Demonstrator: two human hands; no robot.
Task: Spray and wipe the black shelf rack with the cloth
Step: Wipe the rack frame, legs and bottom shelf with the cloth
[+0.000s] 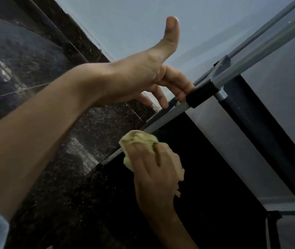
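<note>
**Cloth pressed to the rack's rail**

The right hand (154,162) is closed around a bunched pale yellow cloth (137,141), fingers on top, pressing it against a grey rail of the black shelf rack (202,94). The rack runs slantwise from the lower middle to the upper right, with grey tubes, black corner joints and a dark fabric panel below the rail. The left hand (143,76) is spread wide, thumb pointing up, its fingertips (184,94) resting on the same rail just beside a black joint, gripping nothing. A dark speckled stone floor (35,60) lies at the left, a pale wall (125,24) behind.
</note>
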